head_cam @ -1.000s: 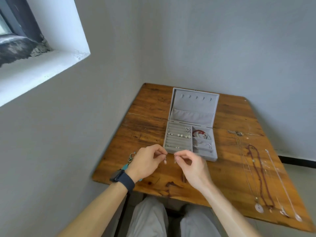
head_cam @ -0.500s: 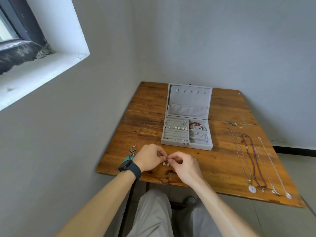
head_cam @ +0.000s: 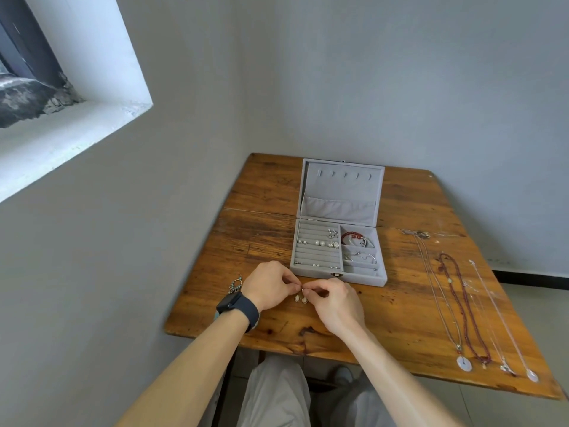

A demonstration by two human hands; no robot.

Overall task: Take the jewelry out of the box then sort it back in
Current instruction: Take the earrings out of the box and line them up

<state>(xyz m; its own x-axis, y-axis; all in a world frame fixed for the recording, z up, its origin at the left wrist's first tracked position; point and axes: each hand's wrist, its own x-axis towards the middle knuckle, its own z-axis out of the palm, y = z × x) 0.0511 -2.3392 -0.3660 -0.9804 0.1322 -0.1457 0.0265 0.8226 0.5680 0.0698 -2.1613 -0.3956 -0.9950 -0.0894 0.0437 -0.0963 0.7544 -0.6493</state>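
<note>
An open grey jewelry box [head_cam: 338, 277] sits mid-table with its lid up. Small studs and pearls fill its ring slots, and a red bracelet [head_cam: 351, 235] and silver bangles lie in its right compartments. Just in front of the box, my left hand [head_cam: 269, 285] and my right hand [head_cam: 337, 300] meet fingertip to fingertip. Both pinch the top hooks of a pair of pale drop earrings [head_cam: 301, 298], whose drops hang between the hands just above the table. A turquoise dangle earring [head_cam: 236, 285] lies left of my left wrist.
Several necklaces [head_cam: 462, 306] lie stretched out along the right side of the wooden table [head_cam: 400, 318]. Grey walls close off the table's left and far sides. A window sill is high on the left. My knees are under the near edge.
My hands came together from slightly apart and now both pinch the drop earrings low over the table. The head camera pulled back, so the box appears farther away.
</note>
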